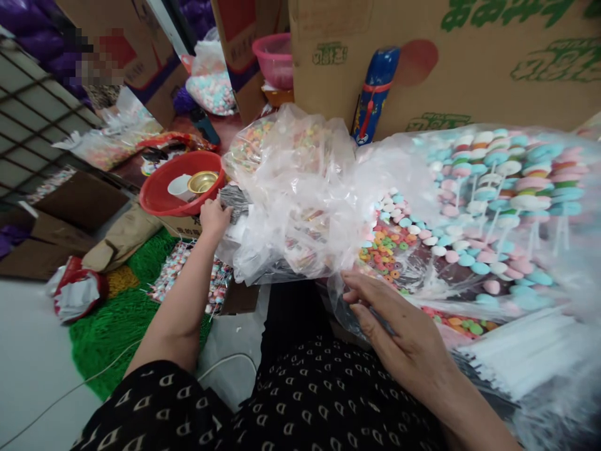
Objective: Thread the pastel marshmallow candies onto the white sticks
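Note:
My left hand (216,216) is stretched out to the rim side of a red basin (181,213), its fingers pinched at the end of a bundle of thin grey strips (236,200). Whatever sits between those fingertips is too small to make out. My right hand (399,319) holds nothing, fingers extended and slightly apart, close to the edge of a clear plastic bag (310,188). Beyond it lie loose ring-shaped candies (387,250) and pink, white and blue marshmallows (469,257). Skewered marshmallow sticks (521,181) rest on the right under clear film.
Inside the red basin are a white cup (179,186) and a gold bowl (203,182). A blue flask (375,94) stands against a big carton (469,81). White sticks (530,351) lie at right. Below left are a box of wrapped candy (188,266) and green shredded strands (107,338).

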`<move>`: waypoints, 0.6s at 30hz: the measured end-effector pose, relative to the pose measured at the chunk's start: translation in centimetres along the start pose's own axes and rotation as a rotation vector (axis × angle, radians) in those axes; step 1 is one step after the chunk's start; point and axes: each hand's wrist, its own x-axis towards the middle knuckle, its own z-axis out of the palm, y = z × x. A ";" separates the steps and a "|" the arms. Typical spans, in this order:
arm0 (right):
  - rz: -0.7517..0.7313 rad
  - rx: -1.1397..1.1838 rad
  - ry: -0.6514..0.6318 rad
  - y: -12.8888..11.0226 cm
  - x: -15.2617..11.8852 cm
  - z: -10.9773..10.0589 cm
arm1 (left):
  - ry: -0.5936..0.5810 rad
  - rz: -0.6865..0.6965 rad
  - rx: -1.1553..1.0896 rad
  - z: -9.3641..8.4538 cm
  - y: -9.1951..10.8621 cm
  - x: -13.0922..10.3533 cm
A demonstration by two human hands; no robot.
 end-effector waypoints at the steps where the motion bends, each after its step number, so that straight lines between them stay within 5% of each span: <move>1: -0.003 0.002 0.001 0.2 0.0 0.2 | 0.002 0.000 -0.024 0.0 0.0 0.4; 5: 0.011 -0.010 -0.004 0.8 -0.2 0.7 | 0.031 -0.011 -0.088 -0.7 0.7 0.6; 9: 0.027 -0.026 -0.010 1.5 -0.3 1.4 | 0.110 0.024 -0.186 -2.9 2.5 -1.8; 14: 0.063 -0.016 -0.057 3.1 0.6 3.0 | 0.164 0.453 -0.706 -6.4 9.0 -8.9; 18: 0.130 -0.029 -0.114 4.1 1.2 3.7 | -0.154 0.859 -0.599 -6.3 16.3 -17.6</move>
